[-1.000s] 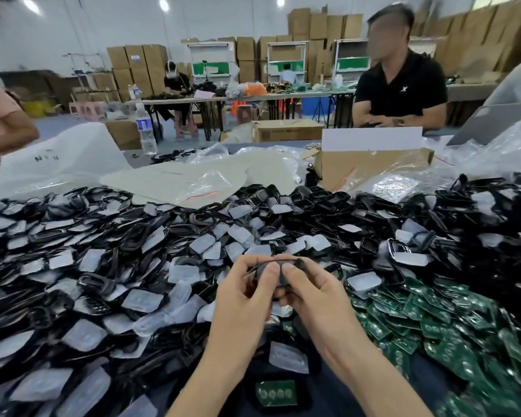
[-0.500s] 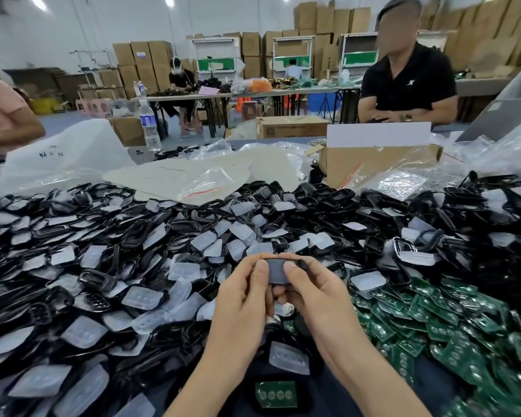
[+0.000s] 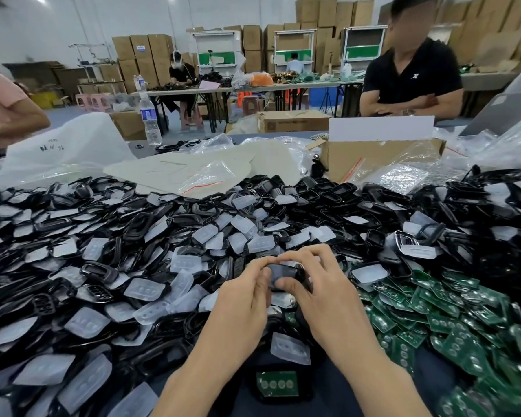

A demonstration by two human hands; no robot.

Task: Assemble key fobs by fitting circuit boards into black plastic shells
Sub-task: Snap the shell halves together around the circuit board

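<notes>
Black plastic, a key fob shell (image 3: 285, 272), is held just above the counter (image 3: 337, 389) between both hands. The left hand (image 3: 244, 296) grips its left end with curled fingers, and the right hand (image 3: 322, 291) pinches its right end, thumb on the near face. Below the hands lies a clear button pad (image 3: 290, 347), and nearer still a green circuit board (image 3: 277, 383) sits in another black shell. To the right spreads a heap of green boards (image 3: 451, 320). To the left and beyond lies a large pile of shells and pads (image 3: 133, 251). Behind it stand a cardboard box (image 3: 373, 159) and a water bottle (image 3: 150, 121). A person in a black shirt (image 3: 412, 79) sits across with arms folded.
</notes>
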